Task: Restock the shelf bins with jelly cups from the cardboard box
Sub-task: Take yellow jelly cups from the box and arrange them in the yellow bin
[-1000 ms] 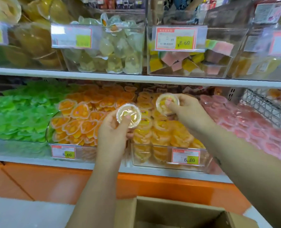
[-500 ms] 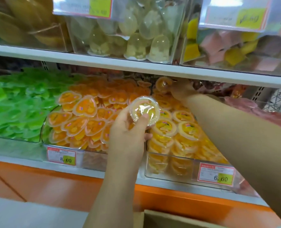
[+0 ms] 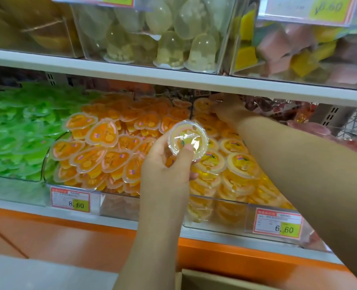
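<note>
My left hand (image 3: 165,164) is shut on a round yellow jelly cup (image 3: 187,140), its lid facing me, held in front of the clear bin (image 3: 219,208) of round yellow cups. My right hand (image 3: 228,110) reaches deep to the back of that bin, under the upper shelf, with its fingers on another yellow jelly cup (image 3: 202,105) at the top of the pile. The top flaps of the cardboard box (image 3: 213,280) show at the bottom edge, below my arms.
A bin of heart-shaped orange jelly cups (image 3: 102,149) sits left of the yellow bin, with green cups (image 3: 16,130) further left and pink ones (image 3: 330,135) at right. The upper shelf (image 3: 173,80) carries clear bins of pale dome jellies and coloured blocks. Price tags hang on the bin fronts.
My right hand has carried its cup from the front of the bin up to the back of the pile. The left hand stays in place with its cup. The view has moved closer.
</note>
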Demonstrator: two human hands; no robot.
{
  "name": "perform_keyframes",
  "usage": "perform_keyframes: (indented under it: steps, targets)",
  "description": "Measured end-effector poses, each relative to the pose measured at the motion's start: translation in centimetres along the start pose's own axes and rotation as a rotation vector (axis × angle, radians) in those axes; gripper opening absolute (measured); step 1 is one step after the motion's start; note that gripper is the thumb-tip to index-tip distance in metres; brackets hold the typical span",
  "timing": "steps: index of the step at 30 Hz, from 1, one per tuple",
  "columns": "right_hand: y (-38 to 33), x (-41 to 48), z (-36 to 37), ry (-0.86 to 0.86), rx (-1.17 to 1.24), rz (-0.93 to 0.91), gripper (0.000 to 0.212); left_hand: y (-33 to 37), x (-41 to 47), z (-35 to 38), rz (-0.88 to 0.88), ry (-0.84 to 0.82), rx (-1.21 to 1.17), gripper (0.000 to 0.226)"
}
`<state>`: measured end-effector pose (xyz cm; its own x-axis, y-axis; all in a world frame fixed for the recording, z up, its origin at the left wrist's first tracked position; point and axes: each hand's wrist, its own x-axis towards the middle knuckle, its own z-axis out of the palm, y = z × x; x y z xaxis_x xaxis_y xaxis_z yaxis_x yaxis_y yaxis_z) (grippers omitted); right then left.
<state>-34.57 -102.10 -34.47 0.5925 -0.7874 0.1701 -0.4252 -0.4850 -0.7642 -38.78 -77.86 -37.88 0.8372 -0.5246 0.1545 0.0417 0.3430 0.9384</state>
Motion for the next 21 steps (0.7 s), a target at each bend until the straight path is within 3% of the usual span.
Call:
perform_keyframes:
  steps: [5,8,15,18,21]
  targets:
    - [0.2,0.2,-0.1,-0.023,-0.057,-0.041,0.029,-0.3,0.3,-0.2,-0.003,0.003,0.016,0.028]
    - [-0.1,0.0,-0.1,-0.043,-0.026,-0.042,0.039,-0.3,0.5,-0.3,-0.016,0.005,0.027,0.028]
    - [-0.7,-2.6,-1.5,0.013,-0.26,-0.129,0.032,-0.2,0.4,-0.2,-0.017,0.008,0.041,0.029]
    - [-1.3,-6.0,-2.2,-0.018,-0.349,-0.226,0.03,0.0,0.3,-0.2,-0.019,0.008,0.038,0.032]
    - [-1.1,-10.2,-3.3,-0.067,-0.289,-0.364,0.025,0.5,-0.1,-0.3,0.004,-0.028,0.078,0.033]
